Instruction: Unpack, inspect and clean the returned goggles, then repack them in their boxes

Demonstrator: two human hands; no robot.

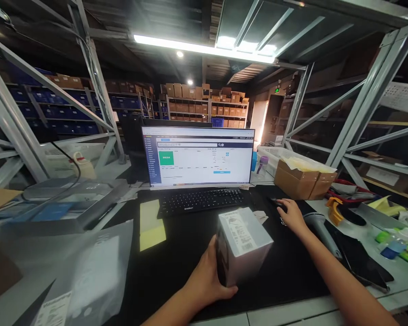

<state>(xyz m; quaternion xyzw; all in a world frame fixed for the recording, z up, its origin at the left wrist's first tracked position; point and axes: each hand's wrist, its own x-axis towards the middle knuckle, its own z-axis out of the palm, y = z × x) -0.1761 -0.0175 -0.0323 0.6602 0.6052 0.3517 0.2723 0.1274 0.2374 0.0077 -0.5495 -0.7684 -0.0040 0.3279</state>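
My left hand [206,276] grips the near left side of a small white carton [244,243] with a printed label on top; the carton rests tilted on the black desk mat [177,267]. My right hand [290,213] lies curled over a black computer mouse [277,202] to the right of the black keyboard [201,200]. Behind the keyboard a lit monitor [200,156] shows a form page with a green square.
A grey handheld scanner [321,228] and dark tool lie right of my forearm. An open brown cardboard box [302,179], orange tape dispenser [335,209] and green markers [399,246] sit right. Yellow notes [150,226] and plastic mailer bags [88,271] lie left. Metal shelving surrounds the desk.
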